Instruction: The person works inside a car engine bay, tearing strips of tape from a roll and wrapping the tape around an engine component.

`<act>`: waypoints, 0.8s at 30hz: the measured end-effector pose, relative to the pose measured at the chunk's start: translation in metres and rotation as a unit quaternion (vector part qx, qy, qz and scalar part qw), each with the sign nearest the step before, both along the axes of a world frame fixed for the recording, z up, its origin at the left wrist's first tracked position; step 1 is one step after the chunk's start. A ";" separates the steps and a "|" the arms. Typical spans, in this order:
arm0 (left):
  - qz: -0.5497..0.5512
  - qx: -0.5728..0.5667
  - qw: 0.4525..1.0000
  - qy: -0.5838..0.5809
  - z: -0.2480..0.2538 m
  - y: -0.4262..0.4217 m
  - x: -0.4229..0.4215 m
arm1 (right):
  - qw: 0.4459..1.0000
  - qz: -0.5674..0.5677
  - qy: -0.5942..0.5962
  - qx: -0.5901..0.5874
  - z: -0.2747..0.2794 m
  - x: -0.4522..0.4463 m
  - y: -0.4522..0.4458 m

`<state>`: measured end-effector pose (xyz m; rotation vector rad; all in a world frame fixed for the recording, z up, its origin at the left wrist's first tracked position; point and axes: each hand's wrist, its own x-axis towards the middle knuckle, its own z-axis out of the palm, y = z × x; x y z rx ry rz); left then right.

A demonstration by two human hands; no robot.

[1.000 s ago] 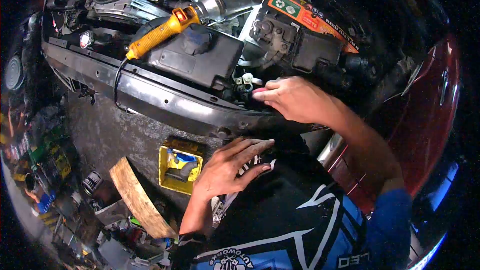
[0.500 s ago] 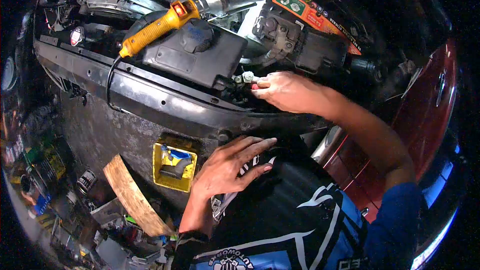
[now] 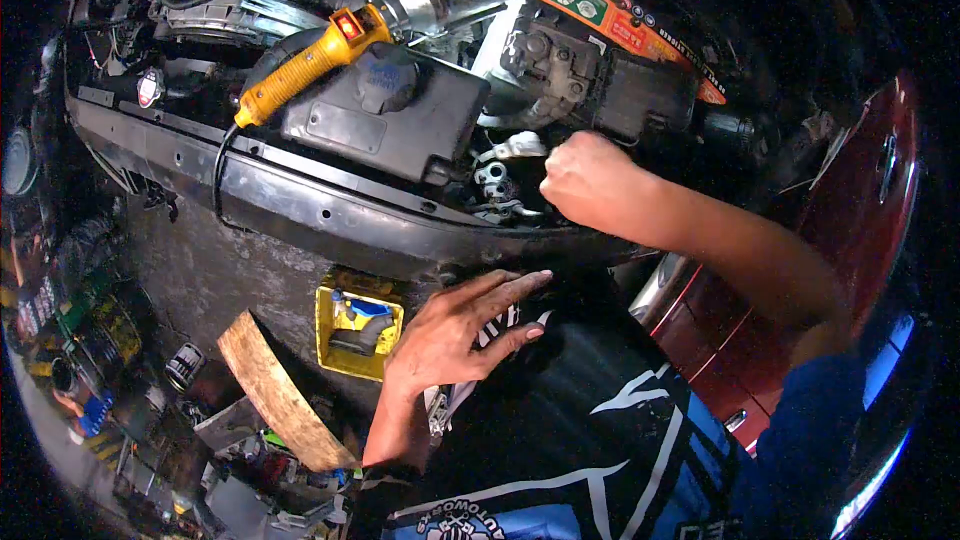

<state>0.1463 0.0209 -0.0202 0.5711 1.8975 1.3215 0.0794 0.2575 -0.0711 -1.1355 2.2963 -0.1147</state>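
My right hand (image 3: 597, 188) is curled into a fist over the front of the engine bay, knuckles up. Whatever its fingers hold, if anything, is hidden. Just left of it, bare silver metal fittings (image 3: 492, 180) show in the gap behind the front crossmember (image 3: 330, 205). Beside the gap stands a black reservoir (image 3: 350, 125) with a round cap (image 3: 385, 80). Lower down, my left hand (image 3: 455, 340) lies with fingers stretched out against the dark shirt (image 3: 570, 390), with nothing seen in it.
A lit yellow work lamp (image 3: 305, 75) rests across the reservoir, its cable hanging over the crossmember. A battery with an orange label (image 3: 630, 25) stands behind. Below are a yellow bin (image 3: 322, 335) with parts, a curved wooden piece (image 3: 275, 390) and clutter. A red body panel (image 3: 880, 180) bounds the right.
My right hand has drawn slightly right from the fittings and rolled into a fist, uncovering more silver metal. A red piece seen at its fingertips no longer shows. My left hand stays nearly still.
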 end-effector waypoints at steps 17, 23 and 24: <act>0.033 -0.019 0.966 0.257 0.012 0.012 -0.024 | 0.940 -0.268 -0.212 0.002 -0.002 0.013 0.024; -0.168 -0.156 0.874 0.427 -0.017 0.061 -0.079 | 0.927 -0.308 -0.215 -0.004 -0.004 0.020 0.036; -0.177 -0.119 0.874 0.437 -0.035 0.063 -0.087 | 0.926 -0.304 -0.223 -0.007 -0.003 0.019 0.038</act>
